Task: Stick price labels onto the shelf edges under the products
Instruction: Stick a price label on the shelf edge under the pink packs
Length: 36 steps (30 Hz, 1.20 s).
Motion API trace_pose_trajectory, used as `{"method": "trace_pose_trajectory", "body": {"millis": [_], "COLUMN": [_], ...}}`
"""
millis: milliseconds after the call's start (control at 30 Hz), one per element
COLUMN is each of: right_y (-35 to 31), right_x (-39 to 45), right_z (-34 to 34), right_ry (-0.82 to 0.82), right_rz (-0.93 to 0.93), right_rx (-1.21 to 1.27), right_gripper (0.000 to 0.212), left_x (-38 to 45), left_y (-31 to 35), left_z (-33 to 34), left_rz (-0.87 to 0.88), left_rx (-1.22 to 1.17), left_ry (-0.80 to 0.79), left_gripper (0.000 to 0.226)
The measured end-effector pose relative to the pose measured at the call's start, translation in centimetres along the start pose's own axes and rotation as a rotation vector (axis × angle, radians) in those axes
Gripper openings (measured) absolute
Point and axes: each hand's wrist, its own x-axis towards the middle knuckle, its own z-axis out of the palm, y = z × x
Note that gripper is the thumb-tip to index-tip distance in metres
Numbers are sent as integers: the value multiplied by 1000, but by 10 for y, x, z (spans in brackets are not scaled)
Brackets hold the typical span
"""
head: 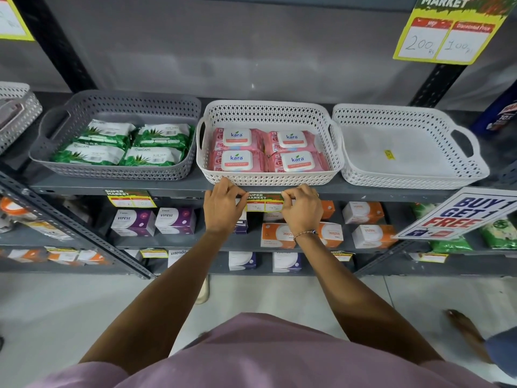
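Observation:
A yellow, red and green price label (264,202) lies against the grey shelf edge (181,189), right below the white basket (268,179) of pink Kara wipe packs (267,149). My left hand (223,205) pinches the label's left end. Its right end is pinched by my right hand (303,207), which wears a bead bracelet. Both hands press the label toward the edge. Another price label (130,198) is stuck on the same edge under the grey basket (112,172) of green Origami wipe packs (123,144).
A white basket (411,180) at the right holds only a small yellow sticker. A "Buy 1 Get 1 Free" sign (458,214) hangs right of my hands. Lower shelves carry purple and orange boxes with small labels. A large price sign (447,37) hangs top right.

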Motion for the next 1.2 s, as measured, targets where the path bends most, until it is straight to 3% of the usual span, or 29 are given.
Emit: {"method": "trace_pose_trajectory", "body": {"millis": [867,1067,1200], "right_y": [-5,2,2], "right_x": [1,4,3], "right_z": [-3,-3,-7], "right_ry": [-9,-96,-115], "right_rz": [58,205,269], "right_rx": [8,65,151], "right_gripper": [15,20,27], "left_x": [1,2,2], "left_y": [1,0,-5], "left_z": [4,4,6], "left_rz": [37,0,73], "left_rx": [25,30,47], "left_ry": [40,54,94], "left_gripper": [15,22,21]}}
